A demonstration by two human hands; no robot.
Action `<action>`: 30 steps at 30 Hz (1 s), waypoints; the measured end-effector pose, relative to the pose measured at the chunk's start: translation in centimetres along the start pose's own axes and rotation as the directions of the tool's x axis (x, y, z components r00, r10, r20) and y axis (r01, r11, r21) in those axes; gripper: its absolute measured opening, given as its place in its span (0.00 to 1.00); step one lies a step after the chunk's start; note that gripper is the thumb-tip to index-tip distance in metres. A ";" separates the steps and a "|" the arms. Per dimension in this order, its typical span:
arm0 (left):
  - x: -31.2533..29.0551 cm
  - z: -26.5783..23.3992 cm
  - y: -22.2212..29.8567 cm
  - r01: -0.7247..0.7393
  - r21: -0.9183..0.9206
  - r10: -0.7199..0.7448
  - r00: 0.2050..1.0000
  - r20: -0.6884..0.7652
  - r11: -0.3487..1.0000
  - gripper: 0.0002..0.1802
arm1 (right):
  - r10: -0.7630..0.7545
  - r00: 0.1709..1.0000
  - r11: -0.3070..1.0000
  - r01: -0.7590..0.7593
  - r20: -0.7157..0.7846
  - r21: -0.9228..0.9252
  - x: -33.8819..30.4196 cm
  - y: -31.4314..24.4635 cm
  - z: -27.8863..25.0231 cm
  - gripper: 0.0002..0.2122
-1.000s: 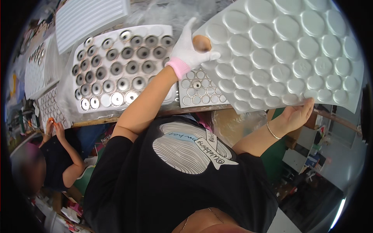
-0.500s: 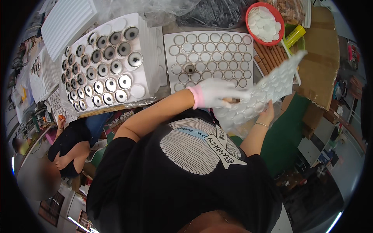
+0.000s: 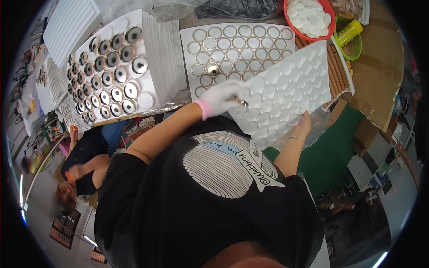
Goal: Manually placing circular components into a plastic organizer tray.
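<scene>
Two hands (image 3: 223,99), perhaps three trays (image 3: 286,89).

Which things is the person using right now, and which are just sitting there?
Being used:
left hand in a white glove, pinching a small metal piece
right hand holding the white bumpy tray
flat tray of rings

Just sitting there:
red bowl of white discs
yellow tube
tray of metal cups

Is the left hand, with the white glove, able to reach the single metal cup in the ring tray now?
Probably yes: the left hand is just below the metal cup, and nothing lies between them on the ring tray.
</scene>
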State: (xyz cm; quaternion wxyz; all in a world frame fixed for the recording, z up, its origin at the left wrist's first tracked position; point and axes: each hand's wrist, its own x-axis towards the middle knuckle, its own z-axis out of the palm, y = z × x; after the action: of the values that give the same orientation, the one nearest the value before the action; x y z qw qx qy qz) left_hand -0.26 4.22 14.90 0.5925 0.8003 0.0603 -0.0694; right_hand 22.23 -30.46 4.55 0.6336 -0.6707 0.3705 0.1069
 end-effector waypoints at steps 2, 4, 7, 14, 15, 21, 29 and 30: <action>-0.5 0.1 -2.6 0.039 -0.159 -0.116 0.853 -0.509 0.987 0.10 | 0.027 0.999 1.000 -0.027 -0.028 0.016 -0.4 -1.0 0.1 0.12; -0.5 -0.8 -4.1 0.437 0.029 -0.338 0.734 -0.589 0.899 0.10 | 0.036 0.999 0.999 -0.037 0.022 0.032 0.6 -1.1 -0.9 0.13; -0.9 0.3 -9.6 0.464 0.388 -0.202 0.808 -0.553 0.796 0.10 | 0.134 0.981 0.987 -0.145 0.138 0.071 0.8 -1.4 -1.0 0.15; -0.6 3.6 -13.5 0.309 0.545 -0.039 0.892 -0.450 0.779 0.09 | 0.351 0.912 0.925 -0.373 0.213 0.073 -1.3 0.7 -0.6 0.18; -0.4 3.6 -12.8 0.312 0.522 -0.041 0.884 -0.466 0.793 0.09 | 0.397 0.899 0.906 -0.416 0.183 0.077 -1.6 0.7 -0.5 0.18; -0.9 2.3 -12.5 0.311 0.240 -0.153 0.846 -0.511 0.919 0.08 | 0.391 0.910 0.906 -0.407 0.134 0.118 0.1 3.0 0.2 0.18; 4.2 -3.0 -14.1 0.251 -0.145 -0.285 0.723 -0.629 0.957 0.09 | 0.373 0.895 0.889 -0.420 0.244 0.184 -0.5 2.4 -0.1 0.17; 4.8 -3.9 -13.6 0.273 0.017 -0.194 0.726 -0.660 0.962 0.09 | 0.371 0.902 0.890 -0.413 0.219 0.192 -1.1 2.4 0.3 0.17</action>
State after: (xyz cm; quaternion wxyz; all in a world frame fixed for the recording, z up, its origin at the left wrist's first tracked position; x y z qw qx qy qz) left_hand 2.23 11.92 2.39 0.4745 0.7921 0.3590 0.1361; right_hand 20.01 -29.58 3.35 0.7034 -0.4903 0.4512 0.2474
